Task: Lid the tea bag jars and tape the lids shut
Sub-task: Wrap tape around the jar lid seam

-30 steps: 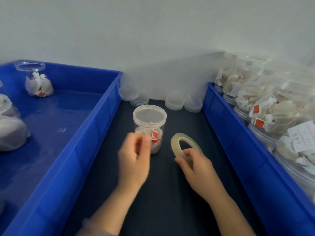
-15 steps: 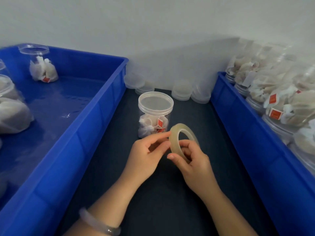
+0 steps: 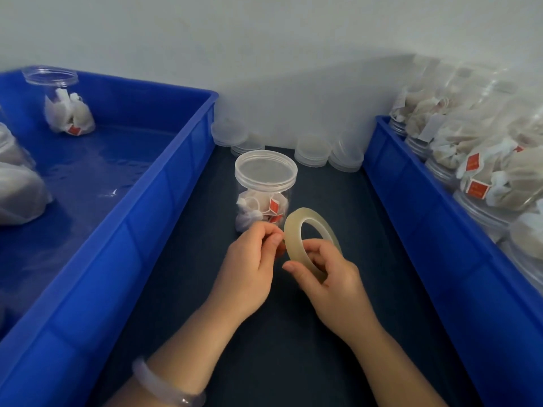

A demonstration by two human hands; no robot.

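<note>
Standing on edge just in front of the lidded jar [image 3: 264, 201], the tape roll [image 3: 294, 245] is gripped by the right hand [image 3: 332, 283]: the thumb lies on the outer face and the fingers curl through the ring's hole. The left hand [image 3: 249, 268] meets the roll's left edge with thumb and forefinger pinched together against it. Whether a loose tape end lies between them cannot be told.

The jar is clear, round and upright, with tea bags bunched at its bottom and a flat translucent lid [image 3: 266, 168] on top. It stands on a dark matte mat [image 3: 293, 348] that forms a lane. To the jar's left rises the smooth wall of a blue plastic bin [image 3: 164, 183]. To its right is a second blue bin [image 3: 411, 201] packed with filled jars [image 3: 484, 177]. Behind the jar, stacks of spare lids [image 3: 311, 149] sit against a pale wall. In front of the jar the mat runs open under both forearms. A pale bracelet [image 3: 167, 386] circles the left wrist.
</note>
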